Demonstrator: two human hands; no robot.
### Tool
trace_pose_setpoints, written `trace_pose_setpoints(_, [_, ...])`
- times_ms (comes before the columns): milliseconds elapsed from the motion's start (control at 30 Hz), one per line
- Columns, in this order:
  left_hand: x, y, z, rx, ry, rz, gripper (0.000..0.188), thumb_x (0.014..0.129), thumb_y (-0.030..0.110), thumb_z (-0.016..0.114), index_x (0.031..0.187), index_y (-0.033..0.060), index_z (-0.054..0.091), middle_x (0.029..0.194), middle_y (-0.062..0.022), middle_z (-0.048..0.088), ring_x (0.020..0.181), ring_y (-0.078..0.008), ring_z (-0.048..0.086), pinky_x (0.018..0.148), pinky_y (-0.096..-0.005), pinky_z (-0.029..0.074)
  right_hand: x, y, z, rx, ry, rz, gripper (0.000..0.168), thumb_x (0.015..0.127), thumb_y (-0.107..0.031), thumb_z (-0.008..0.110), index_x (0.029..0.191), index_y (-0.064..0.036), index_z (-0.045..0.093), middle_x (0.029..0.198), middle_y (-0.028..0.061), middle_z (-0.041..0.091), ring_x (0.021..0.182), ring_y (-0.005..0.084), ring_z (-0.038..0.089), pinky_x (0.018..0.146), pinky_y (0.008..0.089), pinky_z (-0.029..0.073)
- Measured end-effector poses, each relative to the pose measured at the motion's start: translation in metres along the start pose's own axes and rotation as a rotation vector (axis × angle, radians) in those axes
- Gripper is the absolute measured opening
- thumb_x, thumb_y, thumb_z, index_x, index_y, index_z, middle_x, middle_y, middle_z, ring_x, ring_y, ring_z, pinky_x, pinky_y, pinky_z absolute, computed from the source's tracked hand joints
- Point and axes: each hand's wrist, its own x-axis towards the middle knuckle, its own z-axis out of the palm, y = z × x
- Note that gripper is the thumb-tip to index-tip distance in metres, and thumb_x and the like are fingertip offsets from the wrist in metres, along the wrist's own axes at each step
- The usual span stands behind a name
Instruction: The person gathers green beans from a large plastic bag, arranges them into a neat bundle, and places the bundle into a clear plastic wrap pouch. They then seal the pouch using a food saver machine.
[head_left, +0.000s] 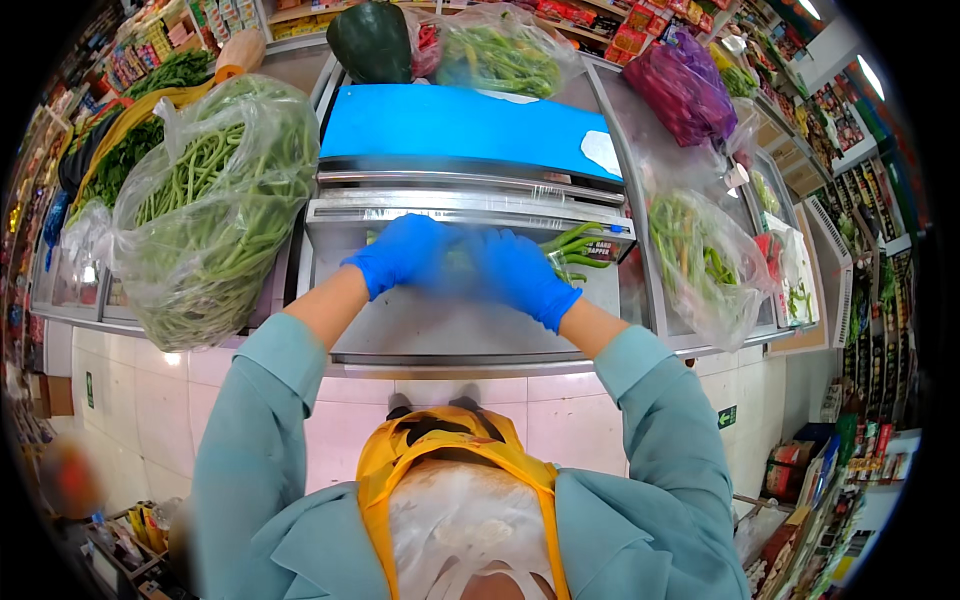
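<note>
My blue-gloved left hand and right hand meet over the steel plate of a hand wrapping machine. Between and under them lies a bundle of long green peppers, its curved ends sticking out past my right hand. Both hands curl over the bundle, though blur hides the fingertips and its middle. Clear film seems to cover part of it. Just beyond the hands run the machine's metal bar and rollers, with a blue cover panel behind them.
Left stands a large clear bag of green beans. A dark green winter melon and a bag of green peppers sit behind the machine. To the right are a purple bag and another clear vegetable bag. The counter's front edge is near my body.
</note>
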Motion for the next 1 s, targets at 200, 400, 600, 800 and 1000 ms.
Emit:
trace_pose_setpoints(200, [-0.053, 0.054, 0.041, 0.131, 0.795, 0.012, 0.036, 0.073, 0.02, 0.064, 0.103, 0.0026, 0.055, 0.085, -0.0112, 0.057, 0.074, -0.0227, 0.055, 0.072, -0.0351, 0.044, 0.002, 0.027, 0.006, 0.183, -0.036, -0.096, 0.043, 0.074, -0.036, 0.062, 0.106, -0.008, 0.053, 0.087, 0.0127, 0.059, 0.076, 0.03, 0.059, 0.066, 0.0381, 0.048])
trace_pose_setpoints(400, [-0.041, 0.047, 0.114, -1.465, 0.488, -0.487, 0.026, 0.084, 0.016, 0.056, 0.105, 0.0008, 0.054, 0.099, -0.0074, 0.058, 0.086, -0.0118, 0.054, 0.073, -0.0223, 0.044, 0.014, 0.029, -0.008, 0.318, -0.145, -0.099, 0.043, 0.078, -0.04, 0.057, 0.104, -0.006, 0.055, 0.088, 0.0174, 0.06, 0.075, 0.0343, 0.058, 0.066, 0.0406, 0.047])
trace_pose_setpoints(600, [0.006, 0.058, 0.111, -1.946, 1.076, -0.196, 0.026, 0.086, 0.009, 0.052, 0.11, -0.0002, 0.054, 0.103, -0.0063, 0.058, 0.09, -0.0131, 0.055, 0.077, -0.0239, 0.045, 0.019, 0.03, -0.015, 0.339, -0.194, -0.073, 0.041, 0.081, -0.039, 0.054, 0.107, -0.007, 0.053, 0.083, 0.019, 0.06, 0.075, 0.035, 0.058, 0.066, 0.0403, 0.047])
trace_pose_setpoints(800, [0.015, 0.06, 0.112, -2.038, 1.167, -0.402, 0.027, 0.083, 0.006, 0.056, 0.109, -0.0003, 0.055, 0.102, -0.0061, 0.058, 0.088, -0.0132, 0.056, 0.075, -0.0246, 0.046, 0.005, 0.009, -0.006, 0.288, -0.059, 0.074, 0.043, 0.079, -0.041, 0.056, 0.099, -0.003, 0.05, 0.089, 0.0191, 0.058, 0.077, 0.0335, 0.057, 0.065, 0.0408, 0.046])
trace_pose_setpoints(1000, [0.018, 0.06, 0.103, -2.051, 1.24, -0.474, 0.032, 0.079, 0.006, 0.062, 0.11, 0.0014, 0.055, 0.1, -0.0046, 0.058, 0.087, -0.013, 0.056, 0.075, -0.025, 0.046, -0.028, 0.016, -0.016, 0.21, 0.251, -0.06, 0.034, 0.076, -0.015, 0.056, 0.109, -0.006, 0.054, 0.101, 0.0149, 0.057, 0.094, 0.0325, 0.051, 0.081, 0.0379, 0.041])
